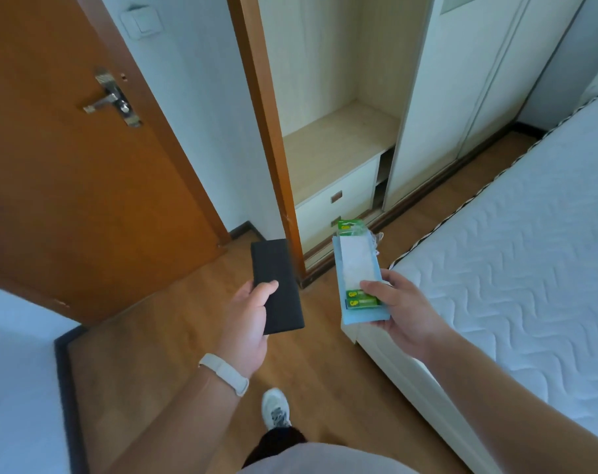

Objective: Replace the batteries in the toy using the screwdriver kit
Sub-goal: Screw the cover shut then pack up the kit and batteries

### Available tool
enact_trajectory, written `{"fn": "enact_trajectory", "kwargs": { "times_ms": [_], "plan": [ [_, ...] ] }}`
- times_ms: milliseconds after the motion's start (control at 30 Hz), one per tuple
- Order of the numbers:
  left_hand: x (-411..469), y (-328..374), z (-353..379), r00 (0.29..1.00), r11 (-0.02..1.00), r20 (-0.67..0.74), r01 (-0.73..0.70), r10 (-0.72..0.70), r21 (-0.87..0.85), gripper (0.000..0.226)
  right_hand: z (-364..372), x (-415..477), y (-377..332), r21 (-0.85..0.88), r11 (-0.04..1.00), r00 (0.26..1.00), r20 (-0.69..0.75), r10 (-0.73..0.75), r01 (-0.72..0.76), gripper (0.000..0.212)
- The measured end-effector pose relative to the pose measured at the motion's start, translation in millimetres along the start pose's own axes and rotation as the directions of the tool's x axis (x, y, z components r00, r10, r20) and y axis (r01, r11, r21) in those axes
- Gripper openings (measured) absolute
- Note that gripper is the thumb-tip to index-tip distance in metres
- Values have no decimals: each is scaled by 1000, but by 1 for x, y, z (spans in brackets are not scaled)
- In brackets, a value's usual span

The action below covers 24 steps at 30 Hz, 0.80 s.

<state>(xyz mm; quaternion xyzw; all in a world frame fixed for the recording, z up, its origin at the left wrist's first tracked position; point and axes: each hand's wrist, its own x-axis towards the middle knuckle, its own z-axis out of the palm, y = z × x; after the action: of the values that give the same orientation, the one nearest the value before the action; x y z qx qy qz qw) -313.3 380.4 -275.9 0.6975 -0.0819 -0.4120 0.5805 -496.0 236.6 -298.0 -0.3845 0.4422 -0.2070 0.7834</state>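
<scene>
My left hand (248,323) grips a flat black rectangular case (276,285) by its near end, thumb on top; this looks like the screwdriver kit, closed. My right hand (396,306) holds a light blue flat box (357,268) with a white panel, together with green battery packs (360,299) pressed under my thumb. More green packaging (350,224) sticks out past the far end of the box. Both hands are held out in front of me above the wooden floor. No toy is in view.
A bed with a white quilted mattress (516,254) fills the right side. Ahead stands an open wardrobe (338,145) with a bare shelf and two drawers. A brown door (85,165) is on the left. My shoe (275,408) is on the wooden floor (174,336).
</scene>
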Motion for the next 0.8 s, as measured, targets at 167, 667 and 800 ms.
{"fn": "enact_trajectory", "kwargs": {
  "times_ms": [167, 667, 800],
  "plan": [
    [70, 21, 19, 998, 999, 46, 31, -30, -19, 18, 8, 50, -17, 72, 997, 998, -64, 5, 0, 42],
    [318, 147, 58, 959, 999, 284, -24, 9, 49, 11, 73, 254, -137, 73, 993, 959, -274, -69, 93, 35],
    [349, 172, 81, 927, 988, 372, -99, 47, 121, 13, 81, 284, -167, 86, 988, 951, -292, -98, 128, 34]
  ]
}}
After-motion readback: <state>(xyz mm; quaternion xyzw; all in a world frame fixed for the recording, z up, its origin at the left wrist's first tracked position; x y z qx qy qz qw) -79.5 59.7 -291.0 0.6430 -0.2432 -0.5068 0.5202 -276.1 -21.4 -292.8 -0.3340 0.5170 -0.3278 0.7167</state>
